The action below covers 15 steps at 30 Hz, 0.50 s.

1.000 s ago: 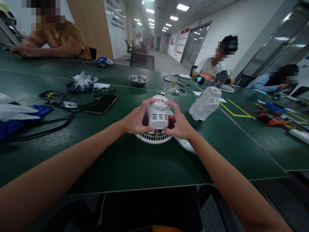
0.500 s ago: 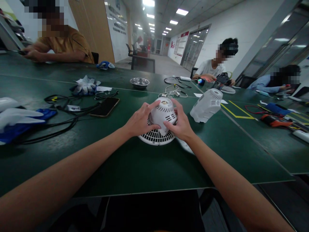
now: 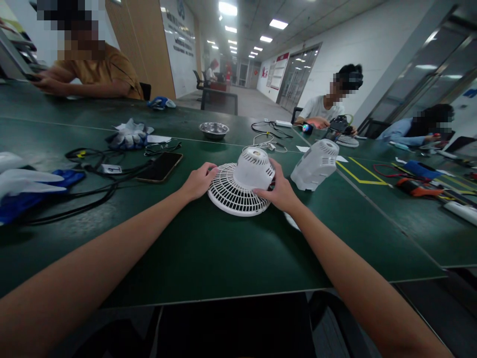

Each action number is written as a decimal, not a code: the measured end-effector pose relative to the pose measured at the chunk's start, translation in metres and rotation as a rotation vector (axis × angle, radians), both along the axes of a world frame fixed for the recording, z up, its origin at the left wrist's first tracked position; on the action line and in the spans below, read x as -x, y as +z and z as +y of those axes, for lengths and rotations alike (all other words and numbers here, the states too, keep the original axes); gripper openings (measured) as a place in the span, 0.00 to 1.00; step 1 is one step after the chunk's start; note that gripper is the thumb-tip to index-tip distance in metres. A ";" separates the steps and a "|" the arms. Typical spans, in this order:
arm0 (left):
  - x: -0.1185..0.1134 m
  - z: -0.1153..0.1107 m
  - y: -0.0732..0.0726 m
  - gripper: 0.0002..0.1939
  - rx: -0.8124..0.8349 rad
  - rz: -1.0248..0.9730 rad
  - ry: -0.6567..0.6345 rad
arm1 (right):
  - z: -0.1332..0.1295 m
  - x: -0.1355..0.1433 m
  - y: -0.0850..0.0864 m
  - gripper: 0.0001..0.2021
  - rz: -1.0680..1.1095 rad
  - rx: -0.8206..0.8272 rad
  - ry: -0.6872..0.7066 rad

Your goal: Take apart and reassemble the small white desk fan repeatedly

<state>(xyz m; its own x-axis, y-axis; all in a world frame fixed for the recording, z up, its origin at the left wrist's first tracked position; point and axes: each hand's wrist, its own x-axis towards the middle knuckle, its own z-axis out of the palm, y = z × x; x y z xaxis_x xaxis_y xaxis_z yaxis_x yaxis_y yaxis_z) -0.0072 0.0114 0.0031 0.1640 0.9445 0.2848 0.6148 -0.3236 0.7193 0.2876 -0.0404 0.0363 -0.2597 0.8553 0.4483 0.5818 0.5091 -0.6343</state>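
Observation:
A white fan head lies face down on the green table, its round fan grille flat and its slotted motor housing on top. At the grille's left rim my left hand is closed, thumb and fingers together on the edge. My right hand wraps the housing's right side, with the thumb in front and the fingers partly hidden behind. Just right of that hand stands a white plastic fan base. Part of a white piece shows beneath my right wrist.
Behind the fan are a metal bowl and a white cable. A phone, black cables and gloves lie to the left. An orange and black tool lies right. Several people sit around the tables.
My left hand has left the motor housing for the grille's left rim. The housing appears turned, its side slots now farther right. My right hand stays on it.

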 end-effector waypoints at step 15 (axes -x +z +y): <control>-0.002 -0.002 0.002 0.25 -0.244 -0.367 -0.155 | 0.003 0.007 -0.008 0.31 0.699 0.343 0.064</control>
